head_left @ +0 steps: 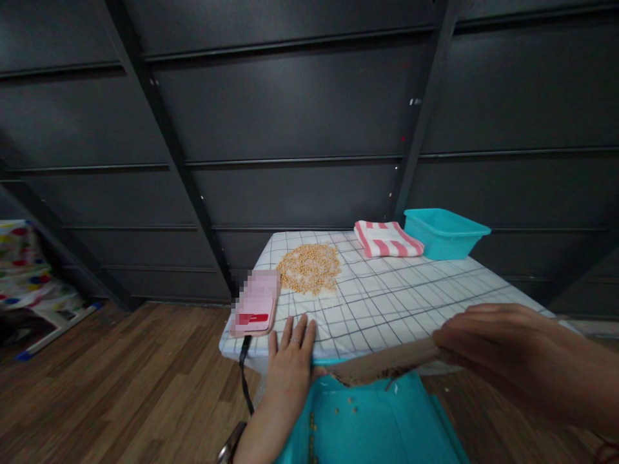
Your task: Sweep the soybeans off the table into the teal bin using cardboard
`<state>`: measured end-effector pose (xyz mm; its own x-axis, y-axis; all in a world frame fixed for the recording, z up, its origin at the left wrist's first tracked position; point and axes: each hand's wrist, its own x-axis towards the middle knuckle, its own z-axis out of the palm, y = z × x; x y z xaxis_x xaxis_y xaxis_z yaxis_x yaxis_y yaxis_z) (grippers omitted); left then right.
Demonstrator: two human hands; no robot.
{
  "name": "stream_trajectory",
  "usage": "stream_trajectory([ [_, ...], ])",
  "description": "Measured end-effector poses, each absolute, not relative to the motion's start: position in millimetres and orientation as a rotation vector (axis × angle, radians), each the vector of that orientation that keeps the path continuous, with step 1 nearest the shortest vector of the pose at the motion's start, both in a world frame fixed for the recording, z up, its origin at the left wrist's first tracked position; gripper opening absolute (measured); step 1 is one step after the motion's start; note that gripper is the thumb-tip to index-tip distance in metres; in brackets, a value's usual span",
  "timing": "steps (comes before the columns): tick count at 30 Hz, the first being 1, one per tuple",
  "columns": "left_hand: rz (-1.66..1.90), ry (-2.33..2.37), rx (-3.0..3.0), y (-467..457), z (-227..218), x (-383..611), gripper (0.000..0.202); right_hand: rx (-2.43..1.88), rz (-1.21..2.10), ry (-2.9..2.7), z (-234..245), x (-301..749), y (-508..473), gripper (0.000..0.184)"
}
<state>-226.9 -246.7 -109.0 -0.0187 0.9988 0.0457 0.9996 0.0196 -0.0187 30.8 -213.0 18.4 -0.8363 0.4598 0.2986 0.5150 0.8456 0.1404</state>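
Note:
My left hand (291, 361) lies flat at the near edge of the checked tablecloth (401, 303), fingers spread, its thumb by the left end of a brown strip that looks like cardboard (387, 362). The strip's right end is in my right hand (512, 361), which is slightly blurred. Below the strip, a large teal plastic tub (372, 425) stands against the table edge with several small beans (337, 410) in it. Farther back on the cloth, a pile of yellowish beans (312, 267) is mixed with fine white grains.
A pink phone (256, 303) with a black cable (244, 377) rests at the table's left edge. Toward the back right are a folded pink-and-white striped towel (387, 239) and a smaller teal basin (445, 235). A dark panelled wall (290, 109) rises behind the table.

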Motion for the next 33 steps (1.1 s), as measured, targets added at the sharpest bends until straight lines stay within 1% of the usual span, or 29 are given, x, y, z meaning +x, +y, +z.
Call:
stream_trajectory([
  [2,-0.027,-2.217,-2.166,-246.2,-109.2,-226.7,0.061,-0.637,-0.321,-2.817,21.7,32.3,-204.6,0.023],
  [4,-0.037,-2.210,-2.152,-245.3,-111.8,-227.0,0.065,-0.626,-0.471,-2.775,23.3,32.3,-189.2,0.021],
  [7,-0.046,-2.193,-2.132,-244.4,-117.1,-228.0,0.066,-0.729,-0.699,-2.706,21.6,26.8,-159.2,0.017],
  [11,-0.067,-2.177,-2.126,-244.0,-120.0,-229.1,0.068,-0.938,-0.814,-2.680,15.3,8.6,-122.8,0.014],
  [16,-0.059,-2.186,-2.131,-244.4,-118.4,-229.4,0.067,-0.984,-0.735,-2.673,8.1,-19.5,-96.5,0.015],
  [23,-0.041,-2.157,-2.129,-244.3,-119.7,-229.8,0.067,-0.861,-0.655,-2.717,6.6,-47.8,-88.5,0.014],
  [33,-0.112,-2.189,-2.153,-244.8,-119.2,-230.2,0.070,-0.695,-0.609,-2.807,0.6,-31.9,-95.0,0.013],
])
